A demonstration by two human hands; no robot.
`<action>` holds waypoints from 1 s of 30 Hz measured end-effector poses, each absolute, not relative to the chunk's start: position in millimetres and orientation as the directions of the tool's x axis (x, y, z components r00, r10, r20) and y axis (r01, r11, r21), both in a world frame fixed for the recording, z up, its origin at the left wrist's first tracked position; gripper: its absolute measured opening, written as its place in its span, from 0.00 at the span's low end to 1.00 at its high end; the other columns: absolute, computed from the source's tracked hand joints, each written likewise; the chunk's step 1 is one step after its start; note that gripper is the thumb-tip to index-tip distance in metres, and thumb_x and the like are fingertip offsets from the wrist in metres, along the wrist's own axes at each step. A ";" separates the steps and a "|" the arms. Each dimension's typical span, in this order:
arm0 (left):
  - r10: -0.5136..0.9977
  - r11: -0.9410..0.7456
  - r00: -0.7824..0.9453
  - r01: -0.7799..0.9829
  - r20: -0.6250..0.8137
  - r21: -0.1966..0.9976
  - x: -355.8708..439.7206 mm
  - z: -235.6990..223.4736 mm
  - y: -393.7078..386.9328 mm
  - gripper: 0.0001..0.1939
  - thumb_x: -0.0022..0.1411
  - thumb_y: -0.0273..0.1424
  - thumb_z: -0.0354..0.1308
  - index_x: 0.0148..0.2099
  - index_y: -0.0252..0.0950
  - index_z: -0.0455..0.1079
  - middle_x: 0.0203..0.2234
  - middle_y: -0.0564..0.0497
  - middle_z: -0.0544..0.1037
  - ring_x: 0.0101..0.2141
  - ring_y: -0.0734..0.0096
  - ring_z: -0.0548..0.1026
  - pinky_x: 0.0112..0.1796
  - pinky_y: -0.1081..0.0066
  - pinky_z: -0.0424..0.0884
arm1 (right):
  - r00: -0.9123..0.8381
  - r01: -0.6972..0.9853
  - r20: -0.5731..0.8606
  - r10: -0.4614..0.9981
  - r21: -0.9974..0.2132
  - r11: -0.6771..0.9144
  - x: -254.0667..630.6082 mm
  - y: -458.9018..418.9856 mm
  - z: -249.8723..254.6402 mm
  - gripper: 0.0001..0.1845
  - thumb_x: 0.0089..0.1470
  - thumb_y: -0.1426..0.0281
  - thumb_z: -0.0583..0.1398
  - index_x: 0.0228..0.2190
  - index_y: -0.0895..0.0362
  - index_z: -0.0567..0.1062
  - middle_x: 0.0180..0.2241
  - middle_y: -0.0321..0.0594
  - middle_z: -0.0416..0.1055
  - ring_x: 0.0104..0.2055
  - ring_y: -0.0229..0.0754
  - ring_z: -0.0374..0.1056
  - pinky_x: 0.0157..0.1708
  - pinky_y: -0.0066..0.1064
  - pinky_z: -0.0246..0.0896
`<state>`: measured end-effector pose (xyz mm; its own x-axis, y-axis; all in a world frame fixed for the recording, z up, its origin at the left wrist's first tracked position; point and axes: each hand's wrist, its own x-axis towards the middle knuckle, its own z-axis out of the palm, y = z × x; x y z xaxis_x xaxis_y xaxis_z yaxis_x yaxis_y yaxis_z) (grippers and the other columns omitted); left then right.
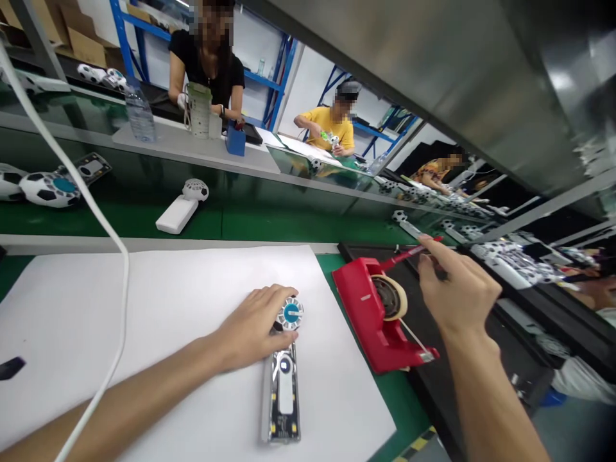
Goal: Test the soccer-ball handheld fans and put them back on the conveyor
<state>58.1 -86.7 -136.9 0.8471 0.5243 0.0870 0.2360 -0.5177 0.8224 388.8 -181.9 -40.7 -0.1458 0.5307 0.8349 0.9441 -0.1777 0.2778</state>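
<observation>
My left hand (257,324) wraps round the ball-shaped head of a handheld device (286,391), perhaps a small fan. The device lies on a white sheet, its clear handle showing a dark circuit board and its head a blue-green round centre. On the right, my right hand (459,292) pinches a slim red stick-like tool (407,255); its exact kind is unclear. The tool's lower end overlaps the top of a red tape dispenser (359,308), which holds a roll of tape (399,301). I cannot tell whether they touch.
White paper (158,308) covers the bench, crossed by a white cable (122,308) at left. Beyond lies a green conveyor (269,218) with a white device (178,212) and football-patterned ones (51,189). Several people work opposite. A metal shelf (433,77) overhangs the upper right.
</observation>
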 end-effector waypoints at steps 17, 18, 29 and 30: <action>0.539 -0.508 0.839 0.253 0.075 0.823 57.7 -134.9 -88.5 0.29 0.63 0.40 0.56 0.64 0.40 0.58 0.56 0.43 0.69 0.53 0.51 0.67 0.52 0.53 0.66 | -0.097 0.942 0.686 0.721 0.298 -0.157 389.5 -201.6 -35.8 0.25 0.53 0.79 0.61 0.52 0.51 0.78 0.34 0.40 0.80 0.31 0.42 0.71 0.30 0.30 0.61; 0.537 -0.515 0.839 0.244 0.087 0.822 57.1 -135.8 -88.3 0.29 0.64 0.41 0.56 0.64 0.40 0.57 0.56 0.43 0.69 0.53 0.51 0.67 0.52 0.54 0.66 | -0.090 0.943 0.690 0.718 0.291 -0.161 374.8 -206.0 -37.0 0.28 0.54 0.78 0.61 0.55 0.52 0.75 0.33 0.41 0.79 0.30 0.43 0.69 0.31 0.31 0.61; 0.522 -0.567 0.840 0.209 0.150 0.797 59.6 -142.4 -87.5 0.29 0.63 0.39 0.57 0.64 0.41 0.57 0.57 0.46 0.68 0.54 0.53 0.67 0.54 0.56 0.64 | -0.357 0.844 0.460 0.813 -0.214 0.492 207.4 -251.8 -117.5 0.11 0.62 0.72 0.57 0.43 0.59 0.78 0.41 0.50 0.73 0.35 0.46 0.66 0.32 0.38 0.62; 0.517 -0.572 0.842 0.209 0.152 0.793 59.9 -142.3 -87.6 0.30 0.63 0.38 0.57 0.64 0.41 0.57 0.57 0.46 0.69 0.54 0.53 0.67 0.54 0.56 0.64 | -0.373 0.832 0.454 0.809 -0.221 0.508 208.4 -252.5 -119.9 0.12 0.62 0.70 0.56 0.44 0.60 0.77 0.42 0.50 0.73 0.36 0.46 0.65 0.32 0.38 0.61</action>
